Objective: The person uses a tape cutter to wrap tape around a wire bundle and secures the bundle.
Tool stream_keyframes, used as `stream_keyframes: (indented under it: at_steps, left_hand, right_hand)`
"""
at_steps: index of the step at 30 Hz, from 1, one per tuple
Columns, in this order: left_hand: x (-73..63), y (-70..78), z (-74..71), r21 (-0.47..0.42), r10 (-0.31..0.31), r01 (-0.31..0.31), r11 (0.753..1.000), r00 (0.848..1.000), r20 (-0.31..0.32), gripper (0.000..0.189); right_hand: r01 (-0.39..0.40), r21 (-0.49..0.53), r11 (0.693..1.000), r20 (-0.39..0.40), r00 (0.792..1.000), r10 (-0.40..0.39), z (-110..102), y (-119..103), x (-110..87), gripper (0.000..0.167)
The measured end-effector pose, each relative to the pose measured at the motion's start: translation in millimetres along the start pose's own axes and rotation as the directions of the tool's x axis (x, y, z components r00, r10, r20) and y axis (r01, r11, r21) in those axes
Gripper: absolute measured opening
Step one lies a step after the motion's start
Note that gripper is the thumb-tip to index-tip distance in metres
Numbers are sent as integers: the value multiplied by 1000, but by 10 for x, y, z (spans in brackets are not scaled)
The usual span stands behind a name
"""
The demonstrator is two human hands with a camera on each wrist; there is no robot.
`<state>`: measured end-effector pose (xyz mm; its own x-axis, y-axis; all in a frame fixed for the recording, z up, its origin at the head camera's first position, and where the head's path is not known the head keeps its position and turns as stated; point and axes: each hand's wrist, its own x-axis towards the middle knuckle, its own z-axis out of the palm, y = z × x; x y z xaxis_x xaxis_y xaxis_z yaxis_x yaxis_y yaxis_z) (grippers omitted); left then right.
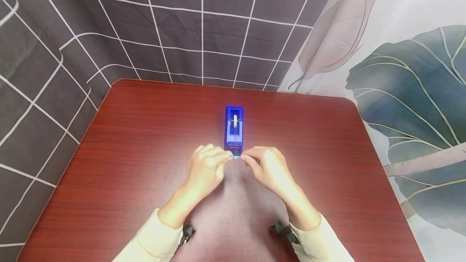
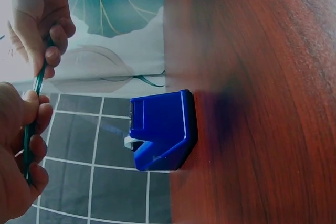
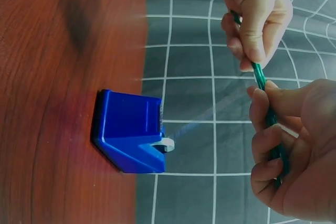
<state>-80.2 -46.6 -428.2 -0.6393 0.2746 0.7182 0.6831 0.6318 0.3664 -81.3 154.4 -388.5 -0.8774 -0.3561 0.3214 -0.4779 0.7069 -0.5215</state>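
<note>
A blue tape dispenser (image 1: 234, 137) stands on the table straight ahead, with a small pale tape roll (image 1: 235, 121) in its slot. Just in front of its near end, both hands hold one slim, shiny green stick, shaped like a pen (image 3: 259, 76). My left hand (image 1: 207, 165) grips its left part and my right hand (image 1: 270, 168) its right part, thumbs close together. A short green stretch shows between the thumbs; the ends are mostly covered by fingers. In the right wrist view, a faint clear strip of tape (image 3: 194, 121) runs from the roll toward the hands.
The reddish-brown wooden table (image 1: 153, 120) has rounded far corners. Behind it and at the left hangs a dark grey curtain (image 1: 174, 27) with white grid lines. A pale leaf-patterned curtain (image 1: 407, 92) hangs along the right side.
</note>
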Motion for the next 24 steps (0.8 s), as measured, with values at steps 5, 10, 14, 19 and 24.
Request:
stream_keyframes:
  at_steps: [5, 10, 14, 19, 24]
  left_hand:
    - [0, -2, -3, -9, -6, 6, 1000, 1000, -3, 12]
    - [10, -2, -17, -17, -38, 39, 999, 999, 37, 9]
    - [43, -3, -58, 7, -82, 82, 997, 985, 150, 5]
    - [90, -7, -110, 59, -104, 91, 994, 959, 265, 13]
    - [124, -7, -122, 47, -128, 119, 992, 939, 319, 15]
  right_hand:
    - [-26, 40, 999, -11, 1000, 26, 20, 4, -7, 6]
    - [26, 13, 1000, -54, 998, -25, 61, 17, -15, 4]
    - [181, -90, 979, -121, 974, -191, 118, 76, -28, 3]
    - [292, -150, 945, -167, 934, -316, 157, 130, -27, 3]
    - [345, -176, 922, -226, 898, -379, 182, 137, -21, 8]
